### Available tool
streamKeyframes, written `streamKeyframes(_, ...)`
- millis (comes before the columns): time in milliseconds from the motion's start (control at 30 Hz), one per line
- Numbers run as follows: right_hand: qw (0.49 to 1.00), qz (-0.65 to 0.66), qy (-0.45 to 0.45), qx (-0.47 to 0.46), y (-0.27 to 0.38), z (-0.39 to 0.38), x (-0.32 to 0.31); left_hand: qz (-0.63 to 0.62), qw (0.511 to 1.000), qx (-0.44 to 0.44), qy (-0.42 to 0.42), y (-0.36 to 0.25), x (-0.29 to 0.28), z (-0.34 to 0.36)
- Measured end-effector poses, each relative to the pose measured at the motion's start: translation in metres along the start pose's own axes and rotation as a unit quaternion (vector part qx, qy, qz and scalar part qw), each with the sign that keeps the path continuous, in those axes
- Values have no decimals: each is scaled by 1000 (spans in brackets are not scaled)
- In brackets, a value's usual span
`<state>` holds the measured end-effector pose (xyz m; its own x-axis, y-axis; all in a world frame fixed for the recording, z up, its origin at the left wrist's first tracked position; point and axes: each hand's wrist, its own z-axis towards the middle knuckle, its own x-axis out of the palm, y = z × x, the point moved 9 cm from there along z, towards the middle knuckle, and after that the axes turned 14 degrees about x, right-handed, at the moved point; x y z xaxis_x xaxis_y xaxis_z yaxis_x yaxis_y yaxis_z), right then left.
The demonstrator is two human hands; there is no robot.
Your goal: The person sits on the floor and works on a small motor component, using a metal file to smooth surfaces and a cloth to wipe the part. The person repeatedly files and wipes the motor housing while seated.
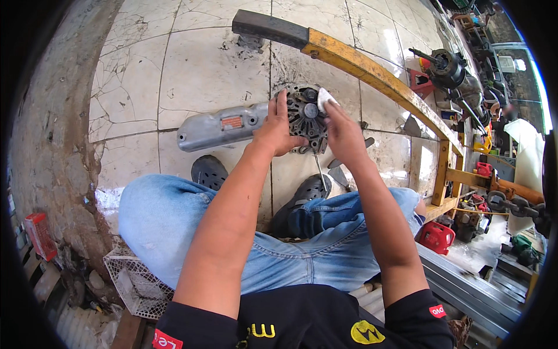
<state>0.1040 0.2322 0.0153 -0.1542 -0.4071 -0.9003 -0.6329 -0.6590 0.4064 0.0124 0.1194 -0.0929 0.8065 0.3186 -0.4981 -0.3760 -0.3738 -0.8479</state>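
A round grey alternator (311,110) with a slotted housing sits on the tiled floor in front of me. My left hand (275,131) grips its left side, with the fingers along the rim and the thumb on the near part of its face. A white cloth (325,99) is pinched in my right hand (345,136), pressed against the alternator's upper right edge. Left of the alternator lies a long silver valve cover (215,129) with an orange label, partly behind my left hand. A thin metal rod (320,168) points from the alternator toward my shoe.
A yellow engine hoist arm (372,71) with a dark end stretches over the floor beyond the alternator. Machine parts (447,70) and a red container (437,237) stand on the right. At lower left are a white plastic crate (136,282) and a red box (40,235).
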Motion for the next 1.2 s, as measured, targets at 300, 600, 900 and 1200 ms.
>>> streamKeyframes(300,991,-17,-70,-110,14,-13,-4,5,1000,-4,13,-3,1,0)
streamKeyframes(600,989,-44,-120,-68,16,-3,-13,-2,1000,2,8,-2,1,-1)
streamKeyframes(900,971,-225,-8,-76,9,-17,19,2,1000,-10,13,-2,0,-1)
streamKeyframes(1200,978,-205,-23,-31,26,-11,24,-4,1000,-7,15,-3,2,-1)
